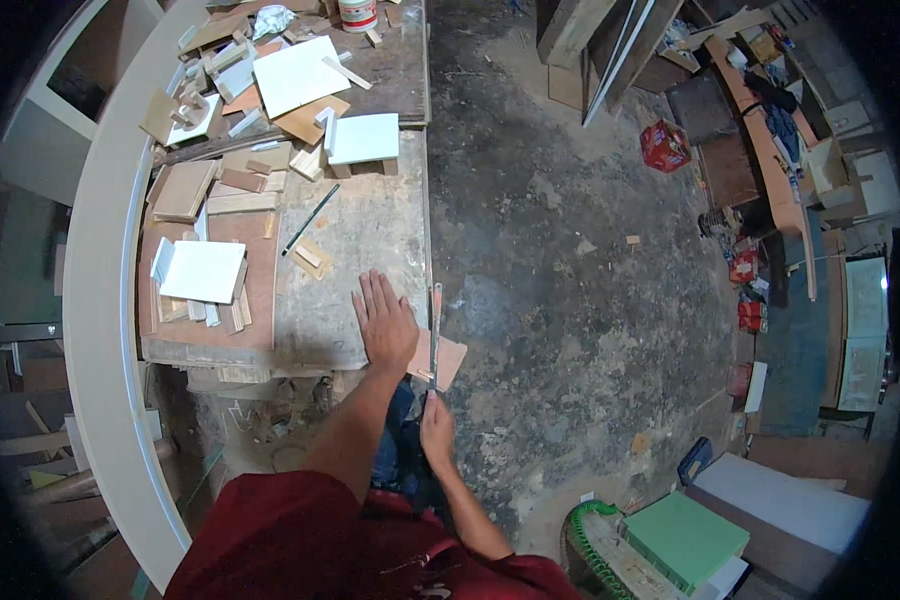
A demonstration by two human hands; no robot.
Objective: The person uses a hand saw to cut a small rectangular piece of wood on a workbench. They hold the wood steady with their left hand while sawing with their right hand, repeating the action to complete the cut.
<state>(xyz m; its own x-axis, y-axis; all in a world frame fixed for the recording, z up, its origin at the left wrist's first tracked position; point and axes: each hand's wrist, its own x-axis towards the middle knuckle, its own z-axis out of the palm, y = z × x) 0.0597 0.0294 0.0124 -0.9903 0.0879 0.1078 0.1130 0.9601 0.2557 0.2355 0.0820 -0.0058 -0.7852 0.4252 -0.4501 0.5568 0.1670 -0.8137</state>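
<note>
My left hand (387,322) lies flat with its fingers stretched out at the right edge of the workbench (315,325). Beneath or beside its palm, a thin light-brown wood piece (451,357) juts out past the bench edge. My right hand (436,432) is closed round the handle of a long, narrow handsaw (436,325), seen nearly edge-on. The blade points away from me, across the wood piece and alongside the bench edge. How far it has cut in cannot be seen.
A dark pencil (310,219) and a small wood block (312,256) lie beyond my left hand. White-topped pieces (203,271) and wood offcuts (242,200) cover the bench's left and far parts. A tub (358,14) stands at the back. Green panels (687,540) are at lower right.
</note>
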